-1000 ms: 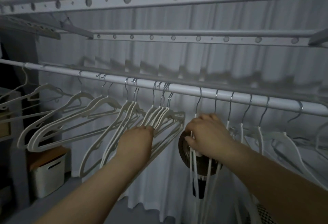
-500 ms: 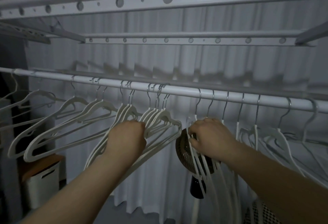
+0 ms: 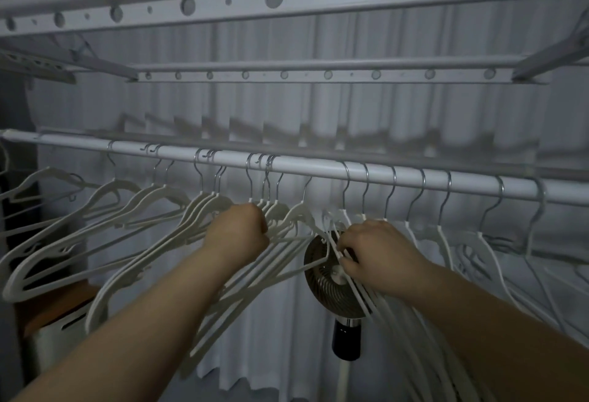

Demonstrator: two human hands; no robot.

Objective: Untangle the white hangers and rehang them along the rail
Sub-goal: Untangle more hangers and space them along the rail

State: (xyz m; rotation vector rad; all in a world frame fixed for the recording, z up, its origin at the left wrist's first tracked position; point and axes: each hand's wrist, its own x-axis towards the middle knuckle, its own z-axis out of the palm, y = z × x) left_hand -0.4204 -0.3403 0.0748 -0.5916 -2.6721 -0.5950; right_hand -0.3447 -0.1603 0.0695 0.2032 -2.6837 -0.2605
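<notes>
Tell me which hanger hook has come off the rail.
The hook just right of the left hand, between both hands: its tip ends below the rail, while the other hooks curl over it.

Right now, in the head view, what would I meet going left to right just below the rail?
Spread hangers → left hand, closed on a bunch of hangers → fan behind → right hand, fingers gripping hangers → hangers seen edge-on hooked on the rail.
</notes>
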